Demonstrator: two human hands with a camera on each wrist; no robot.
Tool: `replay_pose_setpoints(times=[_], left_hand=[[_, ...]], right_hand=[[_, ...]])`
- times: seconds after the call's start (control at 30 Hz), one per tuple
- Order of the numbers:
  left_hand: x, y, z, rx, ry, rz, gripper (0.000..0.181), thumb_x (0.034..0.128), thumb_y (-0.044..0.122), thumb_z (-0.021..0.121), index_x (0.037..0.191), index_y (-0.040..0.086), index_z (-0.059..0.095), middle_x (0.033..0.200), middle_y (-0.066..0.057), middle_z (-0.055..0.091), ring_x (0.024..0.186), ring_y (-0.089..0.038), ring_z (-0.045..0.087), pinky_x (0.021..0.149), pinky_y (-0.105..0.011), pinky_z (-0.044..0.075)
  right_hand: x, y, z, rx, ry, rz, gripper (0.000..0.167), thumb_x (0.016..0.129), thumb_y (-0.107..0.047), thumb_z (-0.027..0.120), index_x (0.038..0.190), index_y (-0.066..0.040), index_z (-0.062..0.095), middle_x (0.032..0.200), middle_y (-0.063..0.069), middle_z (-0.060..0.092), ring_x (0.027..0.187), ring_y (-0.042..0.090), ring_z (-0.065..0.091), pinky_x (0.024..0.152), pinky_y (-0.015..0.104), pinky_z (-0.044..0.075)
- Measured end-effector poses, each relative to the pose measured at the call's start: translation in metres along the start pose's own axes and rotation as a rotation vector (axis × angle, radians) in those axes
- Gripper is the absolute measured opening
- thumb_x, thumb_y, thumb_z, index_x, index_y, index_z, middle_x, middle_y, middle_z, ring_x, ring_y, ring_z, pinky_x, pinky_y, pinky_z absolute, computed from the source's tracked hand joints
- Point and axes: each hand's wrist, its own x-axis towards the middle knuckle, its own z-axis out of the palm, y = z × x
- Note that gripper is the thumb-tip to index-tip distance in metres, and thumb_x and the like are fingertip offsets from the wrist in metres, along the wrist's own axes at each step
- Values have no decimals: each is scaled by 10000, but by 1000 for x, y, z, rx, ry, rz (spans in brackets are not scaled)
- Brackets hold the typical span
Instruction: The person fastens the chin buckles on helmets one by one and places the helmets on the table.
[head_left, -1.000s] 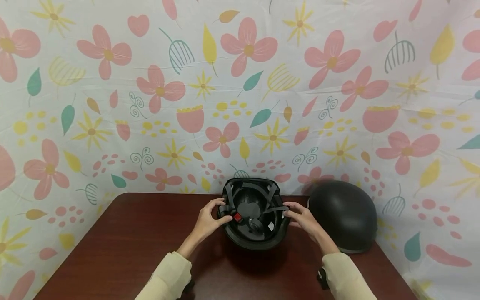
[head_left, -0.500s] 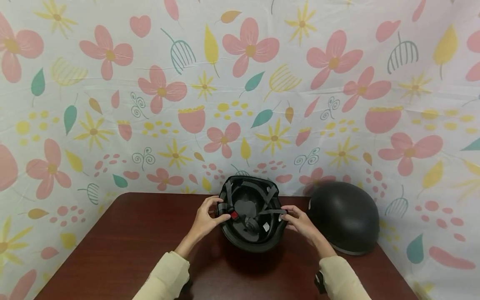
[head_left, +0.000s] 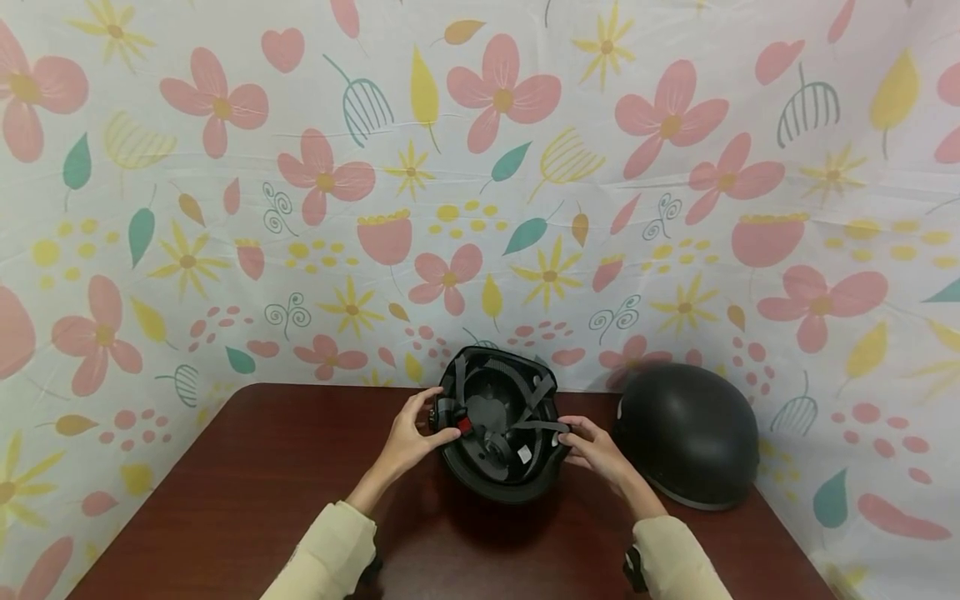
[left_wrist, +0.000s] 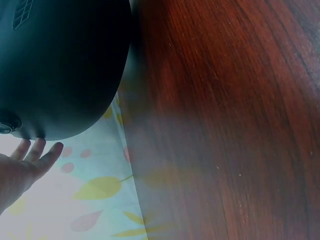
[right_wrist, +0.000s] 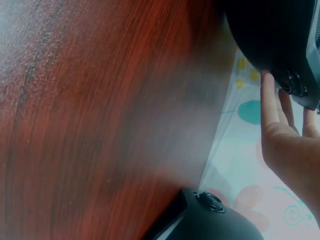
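Helmet (head_left: 504, 492) with grey straps (head_left: 540, 425) inside

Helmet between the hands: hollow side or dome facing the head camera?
Hollow side: the head view looks into the helmet, showing grey straps and a red buckle; the left hand and right hand grip its sides.

Held helmet (head_left: 489, 412): shell looks like hard black plastic, smooth, matt. Inside it: smooth black liner, grey webbing-like straps (head_left: 537, 395), red plastic-looking buckle (head_left: 465, 426), white paper-like label (head_left: 524, 455). Side knob (right_wrist: 292, 82) on it: black plastic look, shinier than the shell. Second helmet (head_left: 688, 433), right of held helmet: smooth matt black, soft sheen. Table (head_left: 300, 467) under held helmet: dark red wood grain, semi-gloss. Sheet (head_left: 480, 208) behind held helmet: printed, lightly creased; cloth or film, can't tell.
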Motion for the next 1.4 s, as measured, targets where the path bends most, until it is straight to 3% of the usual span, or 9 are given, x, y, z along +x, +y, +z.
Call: replay_pose_setpoints(times=[0.23,0.6,0.73,1.07,1.4], left_hand=[[0,0,-1,-12,-30,-23,758,836,267,781,1493,241,404,1463,-110,437,1196,-275,507,930,-469,488],[0,1,-3,-1,-27,28,775,870,256,744,1526,179,339,1490,-150,397,1275,-358,443,971,-548,445],[0,0,-4,-24,-27,11,780,873,241,742,1531,214,325,1501,-143,373,1308,-359,404,1012,-602,393],[0,2,-2,-41,-52,-9,797,874,253,740,1537,246,299,1534,-142,320,1426,-364,307,1128,-622,273],[0,4,-2,-30,-53,-26,812,874,273,737,1545,220,283,1568,-157,257,1463,-395,247,1114,-673,246]], right_hand=[[0,3,3,12,0,12,462,982,-193,552,1402,-34,444,1427,226,459,938,130,649,954,460,526],[3,14,15,13,-17,27,498,981,-207,571,1434,-59,424,1482,228,423,970,155,627,886,393,551],[4,14,18,24,-17,21,511,980,-220,576,1441,-61,422,1495,231,411,972,161,630,887,399,549],[6,22,25,54,-3,34,492,957,-189,614,1396,-28,462,1305,182,573,886,116,628,822,339,555],[6,28,31,34,-13,29,523,961,-225,622,1422,-45,453,1370,257,531,1011,206,672,883,424,550]])
